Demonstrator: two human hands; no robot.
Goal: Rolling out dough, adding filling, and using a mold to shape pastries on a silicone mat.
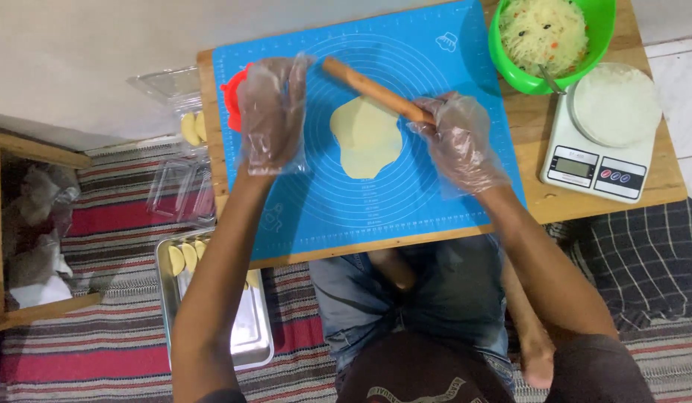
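Pressing flat, both clear-gloved hands work a long wooden rolling pin over a pale round dough sheet. The left hand lies with fingers spread open on one end. The right hand curls loosely around the other, above a blue silicone mat.

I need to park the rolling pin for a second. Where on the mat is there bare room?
The blue mat is bare below the dough, toward its near edge, and at its upper right corner beside the green bowl. It is crowded around the dough, between the left hand and right hand.
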